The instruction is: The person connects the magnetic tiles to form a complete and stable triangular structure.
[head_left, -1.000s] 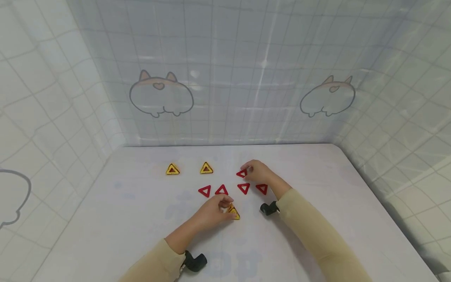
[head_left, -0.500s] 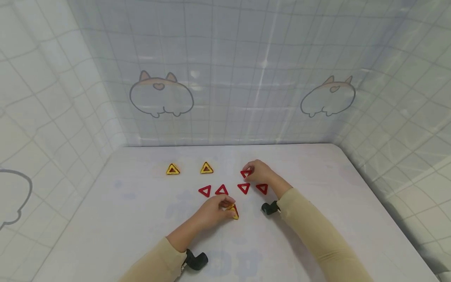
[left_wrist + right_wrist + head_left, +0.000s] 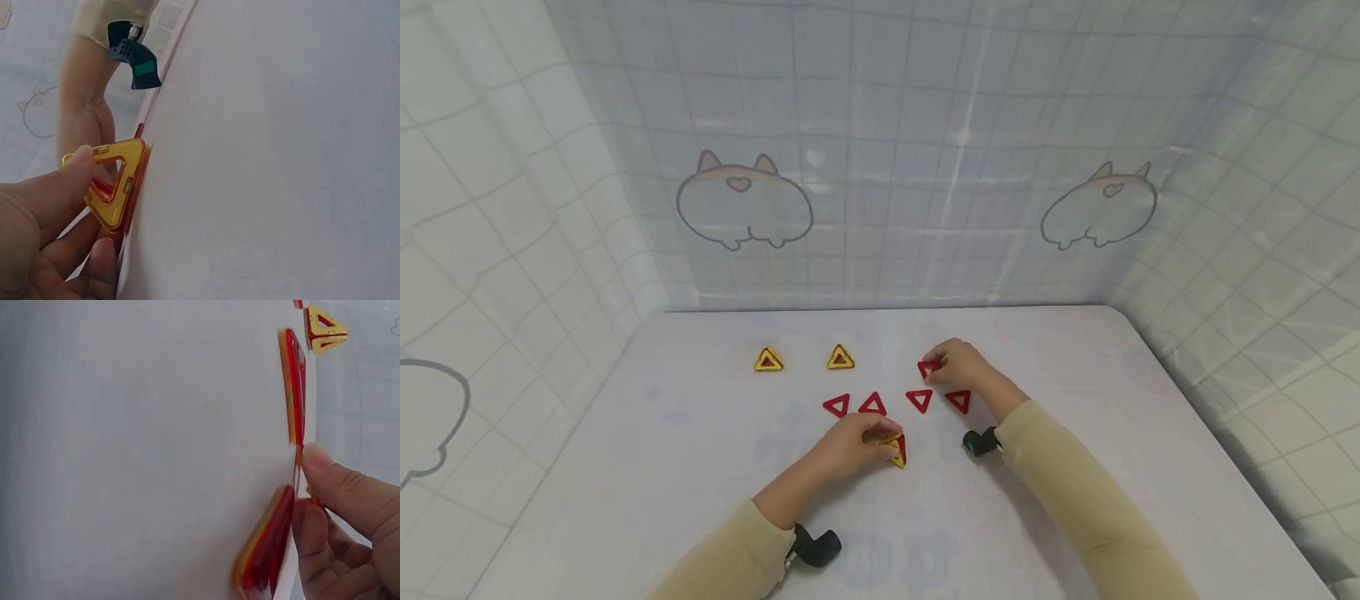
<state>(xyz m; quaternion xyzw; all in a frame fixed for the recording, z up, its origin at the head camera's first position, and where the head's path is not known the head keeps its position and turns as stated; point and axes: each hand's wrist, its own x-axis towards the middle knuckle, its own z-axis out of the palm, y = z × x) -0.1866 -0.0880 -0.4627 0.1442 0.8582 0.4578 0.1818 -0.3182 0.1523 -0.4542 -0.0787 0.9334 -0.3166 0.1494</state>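
Pinching a hollow yellow plastic triangle [image 3: 130, 151] nearer the person, the left hand [image 3: 850, 450] is best held steady, while the right hand [image 3: 961, 364], gripping a hollow red plastic triangle [image 3: 925, 364] farther back at the white table [image 3: 1045, 358], best uses light fingertips.

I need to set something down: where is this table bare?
Bare: between the left sleeve and the table's left edge, and between right sleeve and right edge. Crowded: the middle, where four red-topped triangles lie near the left hand and right hand, two yellow triangles beyond.
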